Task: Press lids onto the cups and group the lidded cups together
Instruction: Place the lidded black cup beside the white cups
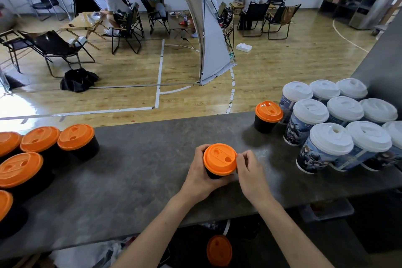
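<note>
Head view: at the lower centre of the frame a small black cup (214, 174) stands on the grey counter (141, 169). It is capped by an orange lid (219, 159) with a raised rim and two sunken openings in its top. The left hand (199, 175) curls round the cup's wall, fingertips reaching the lid's edge. The right hand (250, 172) has curled fingers pinching the lid's right rim. At the left edge stands a cluster of orange-lidded black cups (76, 137). A lone orange-lidded cup (268, 113) stands right of centre, just beside a block of white-lidded printed cups (330, 141) at the right.
</note>
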The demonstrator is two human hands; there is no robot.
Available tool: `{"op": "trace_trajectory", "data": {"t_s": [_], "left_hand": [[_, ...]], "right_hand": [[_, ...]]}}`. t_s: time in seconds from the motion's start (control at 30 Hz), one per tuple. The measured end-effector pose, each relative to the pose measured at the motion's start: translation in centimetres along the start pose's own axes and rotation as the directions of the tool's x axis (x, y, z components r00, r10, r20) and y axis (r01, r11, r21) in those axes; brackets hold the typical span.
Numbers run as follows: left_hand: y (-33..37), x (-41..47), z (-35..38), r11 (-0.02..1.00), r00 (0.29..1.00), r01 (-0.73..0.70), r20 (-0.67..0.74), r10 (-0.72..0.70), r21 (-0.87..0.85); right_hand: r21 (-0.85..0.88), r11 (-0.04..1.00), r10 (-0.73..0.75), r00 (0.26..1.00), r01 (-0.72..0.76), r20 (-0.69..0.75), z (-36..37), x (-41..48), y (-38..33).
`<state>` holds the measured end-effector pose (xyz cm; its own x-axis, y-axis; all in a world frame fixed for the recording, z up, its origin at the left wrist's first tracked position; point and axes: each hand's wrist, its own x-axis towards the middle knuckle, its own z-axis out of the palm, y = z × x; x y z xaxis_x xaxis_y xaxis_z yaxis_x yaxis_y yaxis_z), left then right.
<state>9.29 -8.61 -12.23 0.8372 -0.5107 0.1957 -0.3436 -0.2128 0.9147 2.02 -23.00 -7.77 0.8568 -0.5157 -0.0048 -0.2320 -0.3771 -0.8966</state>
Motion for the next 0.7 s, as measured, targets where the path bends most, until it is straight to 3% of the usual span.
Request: {"op": "trace_trajectory", "data": {"t_s": [0.3, 0.47, 0.7], "left_hand": [[0.1, 0.1, 0.0, 0.998, 0.998, -0.061, 0.031, 0.061, -0.001], [0.4, -0.3, -0.1, 0.999, 0.999, -0.031, -0.016, 0.032, 0.033], [0.1, -0.1, -0.4, 0.997, 0.997, -0.069, 0.043, 0.067, 0.044]], "right_hand": [[0.125, 0.992, 0.003, 1.000, -0.006, 0.022, 0.0, 1.2, 0.2], [0.120, 0.993, -0.009, 1.000, 0.009, -0.007, 0.1, 0.7, 0.7], [0.123, 0.992, -0.004, 1.000, 0.002, 0.013, 0.2, 1.8, -0.4]]}}
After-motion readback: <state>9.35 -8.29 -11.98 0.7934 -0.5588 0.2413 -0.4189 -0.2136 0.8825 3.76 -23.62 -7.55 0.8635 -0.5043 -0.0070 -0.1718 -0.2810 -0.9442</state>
